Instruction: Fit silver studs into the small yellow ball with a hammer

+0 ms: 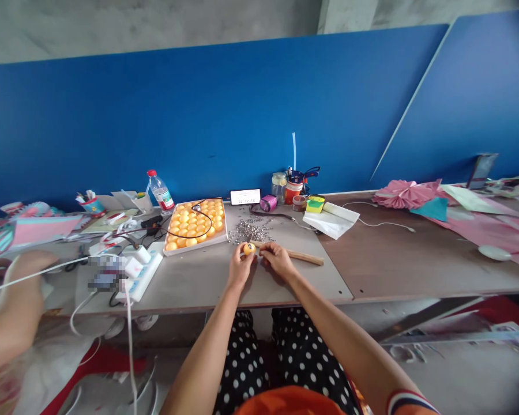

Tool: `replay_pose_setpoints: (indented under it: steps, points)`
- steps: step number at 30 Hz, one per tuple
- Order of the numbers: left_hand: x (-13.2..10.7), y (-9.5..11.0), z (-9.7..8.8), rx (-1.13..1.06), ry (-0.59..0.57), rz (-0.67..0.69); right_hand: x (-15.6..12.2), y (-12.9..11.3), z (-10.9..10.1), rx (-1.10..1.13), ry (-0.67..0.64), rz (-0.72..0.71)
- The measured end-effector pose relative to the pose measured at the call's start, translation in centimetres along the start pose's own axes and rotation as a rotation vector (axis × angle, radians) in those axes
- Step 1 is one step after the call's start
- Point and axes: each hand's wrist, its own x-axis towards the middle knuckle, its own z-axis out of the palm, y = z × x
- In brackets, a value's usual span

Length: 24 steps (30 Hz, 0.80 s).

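Note:
My left hand (241, 267) grips a small orange ball (248, 250) between thumb and fingers, with a dark mark on its upper side. Just to its right, my right hand (280, 259) has its fingertips pinched together low over the table; whatever they hold is too small to make out. A hammer (306, 257) with a wooden handle lies behind my hands, partly hidden by my right one. Beyond them is a scattered heap of small shiny metal pieces (251, 229). Left of the heap, a shallow box (199, 246) holds rows of similar orange balls.
A white power strip (145, 276) with plugs and cables lies at left, near another person's arm (19, 305). Behind stand a bottle (161, 191), a lit display (245, 197), a jar (279, 188) and a purple object (268, 202). Pink paper (409, 193) lies right.

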Motion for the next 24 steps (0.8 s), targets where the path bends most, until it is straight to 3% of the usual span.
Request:
replay_pose_setpoints:
  steps: [13,24]
  points:
    - [-0.4,0.6,0.2,0.1,-0.03,0.101,-0.4,-1.2,0.1,0.0,-0.01,0.009]
    - [-0.5,0.7,0.3,0.069,-0.009,0.081,-0.6,-1.3,0.2,0.008,-0.028,0.025]
